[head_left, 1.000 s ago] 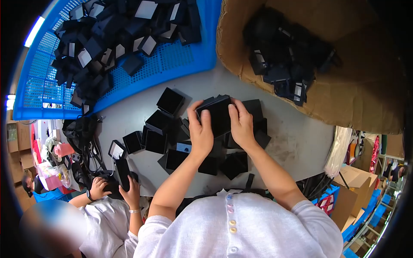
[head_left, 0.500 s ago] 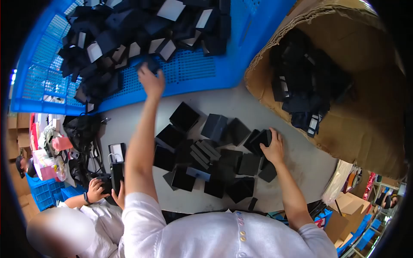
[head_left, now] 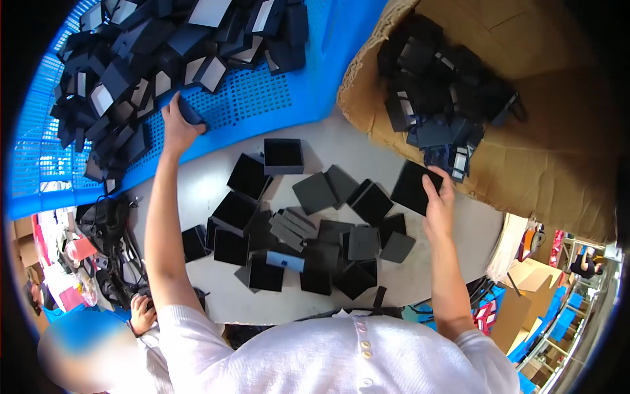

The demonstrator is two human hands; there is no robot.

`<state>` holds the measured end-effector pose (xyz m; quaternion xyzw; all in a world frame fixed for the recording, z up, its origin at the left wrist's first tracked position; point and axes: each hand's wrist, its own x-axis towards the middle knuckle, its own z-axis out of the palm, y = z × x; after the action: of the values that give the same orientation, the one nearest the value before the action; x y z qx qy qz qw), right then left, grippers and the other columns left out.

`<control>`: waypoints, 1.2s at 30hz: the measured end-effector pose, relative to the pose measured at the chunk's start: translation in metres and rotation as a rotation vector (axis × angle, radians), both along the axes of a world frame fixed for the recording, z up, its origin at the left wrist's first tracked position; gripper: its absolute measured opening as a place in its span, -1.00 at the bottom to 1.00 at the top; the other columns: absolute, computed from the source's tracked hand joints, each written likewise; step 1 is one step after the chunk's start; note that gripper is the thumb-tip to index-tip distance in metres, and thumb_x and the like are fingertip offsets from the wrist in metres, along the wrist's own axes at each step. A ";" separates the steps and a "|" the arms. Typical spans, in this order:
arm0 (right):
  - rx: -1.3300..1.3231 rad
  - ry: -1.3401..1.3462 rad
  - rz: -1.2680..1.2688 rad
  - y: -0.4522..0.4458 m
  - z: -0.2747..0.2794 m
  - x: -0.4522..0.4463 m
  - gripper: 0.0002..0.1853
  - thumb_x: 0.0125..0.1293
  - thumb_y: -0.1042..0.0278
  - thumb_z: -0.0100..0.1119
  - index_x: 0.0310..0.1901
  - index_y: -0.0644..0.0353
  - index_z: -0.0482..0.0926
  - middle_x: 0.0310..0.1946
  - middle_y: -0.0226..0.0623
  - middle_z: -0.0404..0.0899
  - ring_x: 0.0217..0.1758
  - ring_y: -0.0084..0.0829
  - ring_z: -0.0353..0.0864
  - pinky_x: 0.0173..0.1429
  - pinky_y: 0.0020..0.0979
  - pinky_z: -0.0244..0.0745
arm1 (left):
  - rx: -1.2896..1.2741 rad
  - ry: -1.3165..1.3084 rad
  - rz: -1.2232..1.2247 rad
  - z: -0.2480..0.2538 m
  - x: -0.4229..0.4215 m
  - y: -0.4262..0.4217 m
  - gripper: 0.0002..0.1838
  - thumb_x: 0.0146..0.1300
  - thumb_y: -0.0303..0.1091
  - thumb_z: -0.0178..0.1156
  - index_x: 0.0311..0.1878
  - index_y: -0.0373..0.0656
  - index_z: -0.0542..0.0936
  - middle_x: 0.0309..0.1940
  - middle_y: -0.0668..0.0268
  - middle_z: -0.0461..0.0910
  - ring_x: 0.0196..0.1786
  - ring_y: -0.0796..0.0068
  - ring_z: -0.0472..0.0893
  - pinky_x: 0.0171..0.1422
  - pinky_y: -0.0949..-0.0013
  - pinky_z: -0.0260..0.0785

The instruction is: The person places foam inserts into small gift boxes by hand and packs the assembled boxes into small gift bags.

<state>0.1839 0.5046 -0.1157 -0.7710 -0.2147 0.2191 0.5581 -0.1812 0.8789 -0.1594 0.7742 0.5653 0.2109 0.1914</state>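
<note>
My left hand (head_left: 178, 131) is at the near edge of the blue plastic basket (head_left: 269, 121), with its fingers closed on a small dark box (head_left: 190, 111). Many similar black boxes (head_left: 187, 36) are heaped in that basket. Over the right part of the table, my right hand (head_left: 441, 200) grips a black square box (head_left: 415, 186) between thumb and fingers, close to the cardboard carton. Between my arms lie several open black boxes (head_left: 234, 211), loose dark square pieces (head_left: 363, 243) and a stack of grey strips (head_left: 292, 226). An open black box (head_left: 283, 157) sits nearest the basket.
A big cardboard carton (head_left: 558, 184) at the right holds a pile of black boxes (head_left: 436, 131). To my left sits another person, whose hand (head_left: 142, 314) rests by the table edge. Black bags (head_left: 105, 226) lie beyond. A light-blue piece (head_left: 285, 261) lies among the boxes.
My right hand has raised a black box from the group on the table towards the carton. My left hand has drawn back slightly towards the basket's near edge with its box. The view has shifted.
</note>
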 end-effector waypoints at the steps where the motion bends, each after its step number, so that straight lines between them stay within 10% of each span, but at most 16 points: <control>1: 0.082 0.179 -0.011 0.006 0.004 -0.010 -0.69 0.25 0.40 0.27 0.02 0.15 0.51 -0.12 -0.41 0.50 0.00 -0.52 0.40 0.21 -0.46 0.24 | -0.114 -0.219 -0.073 0.007 -0.001 -0.025 0.11 -0.31 -0.51 0.43 0.43 -0.05 0.10 0.20 0.05 0.26 0.21 0.04 0.39 0.32 0.02 0.29; 3: 0.184 0.379 0.068 0.019 0.011 -0.037 -0.74 0.30 0.38 0.23 0.00 0.14 0.50 -0.14 -0.44 0.45 -0.02 -0.59 0.35 0.16 -0.52 0.23 | -0.351 -0.752 -0.240 0.029 0.022 -0.105 0.09 -0.34 -0.61 0.40 0.37 -0.14 0.06 0.15 0.15 0.26 0.23 0.24 0.35 0.35 0.14 0.25; 6: 0.286 0.539 0.245 0.034 0.021 -0.073 -0.76 0.31 0.39 0.21 -0.01 0.15 0.50 -0.12 -0.44 0.43 -0.05 -0.62 0.34 0.10 -0.56 0.25 | -0.712 -0.896 -0.389 0.057 0.062 -0.217 0.10 -0.27 -0.75 0.36 0.36 -0.01 -0.03 0.20 0.17 0.21 0.30 0.28 0.27 0.36 0.19 0.21; 15: 0.073 -0.468 0.538 0.011 0.038 -0.090 -0.59 0.44 0.20 -0.05 0.26 0.13 0.30 0.24 -0.02 0.30 0.40 -0.07 0.20 0.42 -0.21 0.09 | -0.909 -1.254 -0.594 0.084 0.117 -0.330 0.13 -0.09 -0.78 0.26 0.46 0.11 -0.17 0.28 0.16 0.15 0.34 0.30 0.23 0.38 0.21 0.17; 17: 0.151 0.233 0.599 0.001 0.046 -0.081 -0.54 0.46 0.19 -0.07 0.33 0.10 0.25 0.21 0.00 0.37 0.33 -0.06 0.32 0.40 -0.28 0.14 | -0.976 -1.310 -0.534 0.079 0.120 -0.331 0.09 -0.04 -0.79 0.19 0.46 0.14 -0.16 0.28 0.17 0.16 0.33 0.31 0.25 0.35 0.22 0.20; 20: 0.048 -0.168 0.550 -0.008 0.050 -0.081 -0.54 0.44 0.20 -0.03 0.30 0.14 0.27 0.14 -0.08 0.49 0.20 -0.22 0.46 0.30 -0.35 0.25 | -1.087 -1.420 -0.472 0.079 0.116 -0.333 0.01 0.02 -0.81 0.02 0.47 0.21 -0.12 0.28 0.19 0.17 0.30 0.33 0.29 0.28 0.28 0.28; 30: 0.156 0.249 0.603 -0.013 0.100 -0.084 -0.59 0.25 0.43 0.15 0.15 0.21 0.42 0.17 -0.07 0.45 0.21 -0.10 0.45 0.30 -0.28 0.29 | -1.277 -1.639 -0.338 0.107 0.109 -0.333 0.05 -0.11 -0.76 -0.02 0.46 0.24 -0.12 0.25 0.21 0.20 0.22 0.30 0.36 0.04 0.31 0.42; 32: 0.156 -0.618 0.579 -0.016 0.107 -0.079 -0.53 0.10 0.42 0.29 0.10 0.20 0.48 0.23 -0.09 0.39 0.25 -0.05 0.40 0.30 -0.20 0.30 | -1.274 -1.641 -0.317 0.104 0.110 -0.332 0.05 -0.12 -0.76 -0.03 0.46 0.22 -0.12 0.24 0.21 0.21 0.23 0.30 0.35 0.06 0.33 0.40; 36: -0.264 -0.974 0.652 -0.023 0.117 -0.096 -0.45 -0.02 0.35 0.41 0.05 0.29 0.49 0.36 -0.11 0.20 0.41 0.06 0.13 0.41 -0.06 0.13 | -0.907 -1.405 -0.374 0.096 0.120 -0.342 0.02 -0.15 -0.79 -0.06 0.44 0.14 -0.08 0.21 0.18 0.25 0.27 0.31 0.32 0.22 0.36 0.30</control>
<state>0.0878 0.4820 0.0008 -0.7400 -0.6420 0.0253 0.1992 -0.0613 0.5367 -0.0632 0.3932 0.2081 0.3601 0.8200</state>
